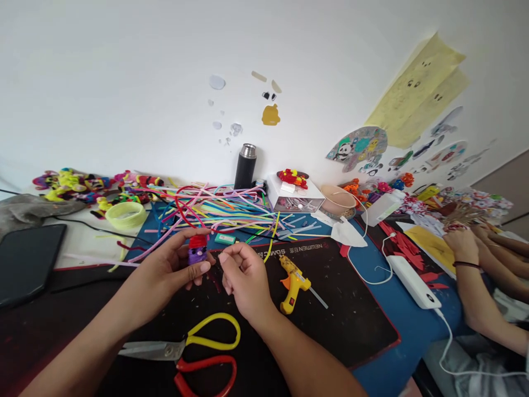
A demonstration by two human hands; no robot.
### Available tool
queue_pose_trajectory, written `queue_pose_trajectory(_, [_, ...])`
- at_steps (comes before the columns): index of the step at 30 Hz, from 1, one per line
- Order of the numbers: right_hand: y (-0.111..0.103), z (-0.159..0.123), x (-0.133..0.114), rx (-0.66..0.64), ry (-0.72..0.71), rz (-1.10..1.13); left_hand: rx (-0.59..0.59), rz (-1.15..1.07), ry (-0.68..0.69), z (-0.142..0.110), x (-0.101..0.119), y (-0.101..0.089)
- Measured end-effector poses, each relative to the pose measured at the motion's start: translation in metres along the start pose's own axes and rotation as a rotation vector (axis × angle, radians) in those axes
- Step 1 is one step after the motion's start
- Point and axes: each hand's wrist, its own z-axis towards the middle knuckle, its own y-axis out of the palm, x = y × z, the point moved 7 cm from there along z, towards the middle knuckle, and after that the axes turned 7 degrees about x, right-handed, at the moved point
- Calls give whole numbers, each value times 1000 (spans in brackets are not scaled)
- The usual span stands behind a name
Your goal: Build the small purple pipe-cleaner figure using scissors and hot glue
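A small purple and red fuzzy pipe-cleaner figure (197, 255) is held upright between the thumb and fingers of my left hand (167, 270). My right hand (247, 281) is just to its right, apart from it, with fingers curled and pinched together; what they hold, if anything, I cannot make out. To the right of that hand, a yellow hot glue gun (296, 284) lies with a clear glue stick coming out of its back. Scissors (177, 350) with one yellow and one red handle lie opened below my hands on the dark mat (343, 309).
A heap of coloured pipe cleaners (223, 204) lies behind my hands, before a black thermos (245, 167) and a white drawer box (295, 194). Yellow tape (126, 216) and a black tablet (31, 262) are left. A white power strip (413, 281) and another person's arms (475, 286) are right.
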Motion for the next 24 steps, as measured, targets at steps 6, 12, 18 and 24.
queue_pose_trajectory(6, [1, 1, -1, -2, 18, 11, 18, -1, -8, -1, 3, 0])
queue_pose_trajectory(12, [2, -1, -2, -25, 20, -24, -8, 45, 8, 0, 7, 1])
queue_pose_trajectory(18, [3, -2, -1, -40, 8, -28, -3, 11, 18, -1, 4, 0])
queue_pose_trajectory(24, [-1, 0, 1, -25, 4, -6, -13, -14, 8, 0, 4, 3])
